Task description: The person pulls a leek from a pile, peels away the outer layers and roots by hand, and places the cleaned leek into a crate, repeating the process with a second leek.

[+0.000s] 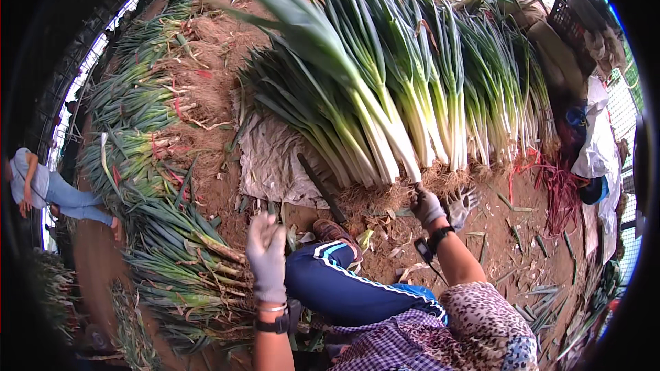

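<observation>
My right hand (427, 207), in a pale work glove with a dark wristband, is closed around the root end of a large leek (404, 148). The leek slants up and to the left across the standing rows, its green leaves blurred by motion. My left hand (267, 255), gloved too, is raised beside my bent knee with its fingers up and apart, holding nothing. Just beyond my right hand stands a dense row of trimmed leeks (450, 124), white stalks down and roots on the ground. A loose work glove (462, 206) lies beside my right hand.
Heaps of untrimmed leeks (185, 261) line the left side, some tied with red strips. A wrinkled sheet (275, 165) and a dark flat bar (320, 189) lie ahead. Red twine (560, 196) hangs at right. A person (51, 189) stands far left.
</observation>
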The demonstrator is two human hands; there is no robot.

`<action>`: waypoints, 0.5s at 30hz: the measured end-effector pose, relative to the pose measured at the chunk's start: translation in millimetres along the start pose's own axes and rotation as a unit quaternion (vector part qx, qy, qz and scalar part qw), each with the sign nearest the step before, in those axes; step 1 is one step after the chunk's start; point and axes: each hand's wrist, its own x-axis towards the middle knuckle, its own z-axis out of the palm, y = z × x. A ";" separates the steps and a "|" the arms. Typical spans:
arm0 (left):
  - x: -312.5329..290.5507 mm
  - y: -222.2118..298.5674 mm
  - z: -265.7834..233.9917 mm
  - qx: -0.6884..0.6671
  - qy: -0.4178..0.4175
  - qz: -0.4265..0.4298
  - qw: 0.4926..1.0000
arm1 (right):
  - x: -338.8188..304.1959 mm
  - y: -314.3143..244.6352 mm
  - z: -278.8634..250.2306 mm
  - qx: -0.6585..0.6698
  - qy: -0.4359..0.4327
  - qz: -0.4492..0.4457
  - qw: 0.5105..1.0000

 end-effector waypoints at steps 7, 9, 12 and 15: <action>-80.4 -56.4 -104.5 0.082 0.184 -0.136 0.970 | 51.5 -4.2 -3.7 0.018 0.102 0.060 0.993; -101.5 -64.8 -122.1 0.105 0.195 -0.141 0.965 | 54.0 -16.1 -0.3 0.006 0.096 0.066 0.993; -127.4 -74.0 -134.9 0.108 0.228 -0.165 0.954 | 64.3 -30.0 0.1 -0.074 0.061 0.035 0.995; -155.7 -80.4 -148.3 0.099 0.237 -0.189 0.948 | 64.5 -29.0 17.1 -0.098 0.072 0.078 0.990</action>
